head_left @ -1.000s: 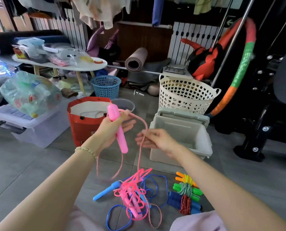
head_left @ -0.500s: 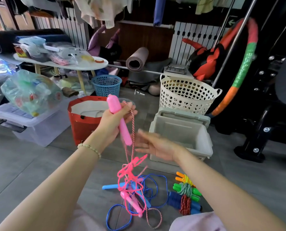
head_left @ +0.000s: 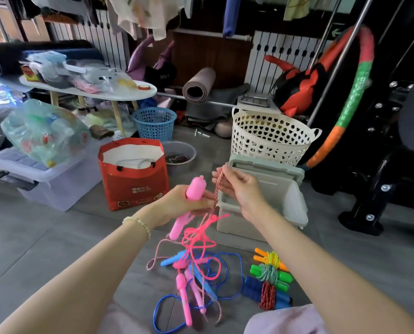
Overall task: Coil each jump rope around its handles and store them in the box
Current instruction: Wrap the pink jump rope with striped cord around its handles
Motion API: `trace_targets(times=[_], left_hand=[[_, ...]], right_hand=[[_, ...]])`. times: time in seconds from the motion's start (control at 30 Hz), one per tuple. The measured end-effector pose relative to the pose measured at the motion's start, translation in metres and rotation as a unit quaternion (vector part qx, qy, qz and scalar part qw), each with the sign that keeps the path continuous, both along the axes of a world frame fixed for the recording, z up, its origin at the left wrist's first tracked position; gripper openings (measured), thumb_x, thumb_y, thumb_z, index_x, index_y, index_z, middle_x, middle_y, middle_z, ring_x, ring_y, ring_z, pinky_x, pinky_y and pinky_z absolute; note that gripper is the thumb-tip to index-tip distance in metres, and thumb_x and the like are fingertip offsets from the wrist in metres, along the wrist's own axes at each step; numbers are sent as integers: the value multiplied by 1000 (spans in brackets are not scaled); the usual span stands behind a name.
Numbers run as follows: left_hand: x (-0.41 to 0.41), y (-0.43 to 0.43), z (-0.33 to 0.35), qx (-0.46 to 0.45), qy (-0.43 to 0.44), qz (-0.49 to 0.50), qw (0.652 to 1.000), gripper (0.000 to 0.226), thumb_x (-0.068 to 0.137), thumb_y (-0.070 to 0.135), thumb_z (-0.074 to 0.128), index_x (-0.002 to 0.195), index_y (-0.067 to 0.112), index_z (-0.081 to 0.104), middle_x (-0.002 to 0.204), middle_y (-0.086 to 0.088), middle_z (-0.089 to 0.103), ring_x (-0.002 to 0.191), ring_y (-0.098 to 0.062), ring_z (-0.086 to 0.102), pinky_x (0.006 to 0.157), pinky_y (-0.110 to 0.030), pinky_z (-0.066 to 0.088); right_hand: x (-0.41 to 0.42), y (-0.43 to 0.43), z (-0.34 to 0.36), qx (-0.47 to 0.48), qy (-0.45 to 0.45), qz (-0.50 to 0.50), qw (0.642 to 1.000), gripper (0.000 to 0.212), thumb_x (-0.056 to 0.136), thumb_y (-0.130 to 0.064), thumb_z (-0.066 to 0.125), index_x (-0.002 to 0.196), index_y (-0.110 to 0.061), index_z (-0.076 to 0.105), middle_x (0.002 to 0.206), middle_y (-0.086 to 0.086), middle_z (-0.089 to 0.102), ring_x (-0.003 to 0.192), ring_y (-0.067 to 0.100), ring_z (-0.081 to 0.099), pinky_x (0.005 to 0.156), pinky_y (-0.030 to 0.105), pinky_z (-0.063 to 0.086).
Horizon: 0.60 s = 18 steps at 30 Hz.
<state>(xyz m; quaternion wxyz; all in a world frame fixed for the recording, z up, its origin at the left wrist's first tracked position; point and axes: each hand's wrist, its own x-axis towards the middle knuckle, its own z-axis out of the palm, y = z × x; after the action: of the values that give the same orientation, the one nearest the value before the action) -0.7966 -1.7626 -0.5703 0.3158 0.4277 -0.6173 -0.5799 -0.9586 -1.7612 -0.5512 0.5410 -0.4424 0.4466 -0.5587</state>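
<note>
**Both hands on pink rope, box open, nothing stored yet**

Left hand [head_left: 184,203] is raised just in front of the grey box [head_left: 298,201], fingers wrapped tight round the pink handle [head_left: 195,189]. The handle is tilted, its rounded top up and its lower end sticking out below the palm. Right hand [head_left: 239,189] is over the box's front edge, thumb and fingertips pinching the twisted pink-white cord [head_left: 219,186] and holding it taut and near vertical beside the handle. Below both hands the cord drops into a snarl with a brighter pink cord [head_left: 198,235], hanging in front of the box.

On the floor in front of the box there is a loose pile of a blue rope [head_left: 227,276] and more pink handles [head_left: 184,297], all uncoiled. Next to that pile, nearer the box's front corner, three ropes are already wound: an orange-handled bundle [head_left: 271,257], a green-handled bundle [head_left: 271,274] and a blue-handled bundle [head_left: 266,291], touching in a row.

The box lid is up, and the part of the inside that shows is bare. A white lattice basket [head_left: 273,138] is right behind the box and a red paper bag [head_left: 133,184] is off to its side.
</note>
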Motion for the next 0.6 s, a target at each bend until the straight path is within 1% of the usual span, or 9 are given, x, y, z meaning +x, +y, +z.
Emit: trace_targets(times=[0.13,0.17,0.23,0.3,0.33,0.4,0.47,0.53,0.6], left_hand=[[-1,-3,7,-29,10,39,999,6,80,4,72,85,3,69,79,-11,71,73,-19,68,74,-26,58],[0,-4,11,-38,35,61,997,7,81,6,71,87,2,69,78,-11,71,72,-19,68,74,-25,58],[1,-7,22,-36,138,118,983,9,84,7,67,92,2,66,78,-7,70,71,-17,67,74,-25,57],[4,-11,36,-27,246,165,955,7,88,6,62,94,2,63,74,-2,69,66,-11,65,70,-21,56],[5,-12,41,-18,288,182,940,6,89,6,61,94,3,62,72,1,69,65,-8,65,68,-19,55],[9,-13,47,1,347,208,914,4,90,6,60,94,5,60,70,3,69,64,-5,65,67,-17,55],[12,-14,46,7,378,234,896,2,90,6,59,92,7,61,69,4,68,64,-5,65,66,-17,54],[15,-17,42,5,370,251,895,3,92,8,59,91,8,62,71,4,69,65,-5,66,67,-17,55],[17,-17,36,-2,311,229,923,8,92,13,58,96,8,63,83,2,72,72,-7,68,70,-19,55]], right_hand=[[4,1,0,6,-24,16,1000,17,96,-21,51,90,-13,65,75,-5,73,67,4,68,63,15,53],[4,1,0,9,-28,33,999,19,96,-24,49,93,-14,65,80,-4,73,70,5,68,67,17,54],[3,2,-1,31,-9,99,995,27,98,-34,43,102,-17,64,92,-3,72,81,7,68,81,23,54],[4,7,-6,65,44,191,978,33,97,-39,39,108,-19,63,98,-3,71,91,8,66,91,27,49],[6,10,-11,73,87,235,965,30,97,-37,41,108,-21,63,98,-4,70,92,7,64,90,25,48],[8,16,-21,58,203,294,932,20,96,-30,48,102,-22,65,94,-4,69,90,4,61,82,14,47],[7,17,-31,49,300,296,906,16,95,-21,55,99,-16,69,93,4,71,87,5,63,78,11,47],[7,16,-34,54,307,260,914,20,93,-15,57,102,0,69,88,10,72,78,7,66,82,20,53],[8,11,-28,60,201,193,959,26,94,-10,54,108,10,62,74,1,72,66,6,68,74,20,56]])
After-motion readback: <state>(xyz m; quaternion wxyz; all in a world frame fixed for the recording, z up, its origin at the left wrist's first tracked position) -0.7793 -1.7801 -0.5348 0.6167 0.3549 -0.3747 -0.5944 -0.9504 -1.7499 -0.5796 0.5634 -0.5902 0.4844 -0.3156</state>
